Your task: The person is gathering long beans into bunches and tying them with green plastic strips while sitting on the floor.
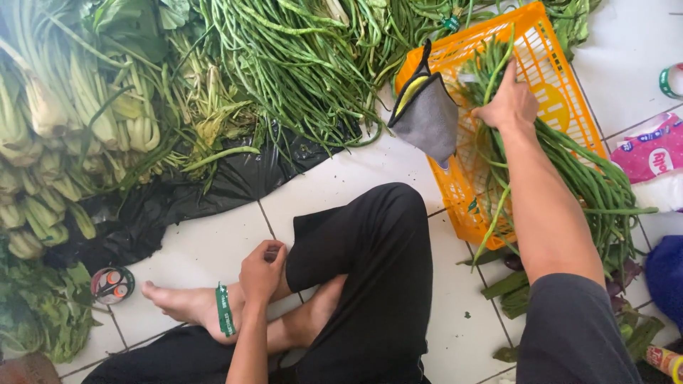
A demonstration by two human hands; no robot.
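The bundle of long beans (569, 171) lies lengthwise in one orange plastic crate (562, 107), its ends spilling over the crate's near edge onto the white tiled floor (341, 185). The right hand (511, 103) presses on the bundle, fingers curled around the stalks, apparently to gather them. The left hand (262, 270) rests loosely fisted at the ankle; whether it holds anything cannot be told. One grey pouch (425, 117) hangs on the crate's left rim. One tape roll (112, 284) lies by the foot.
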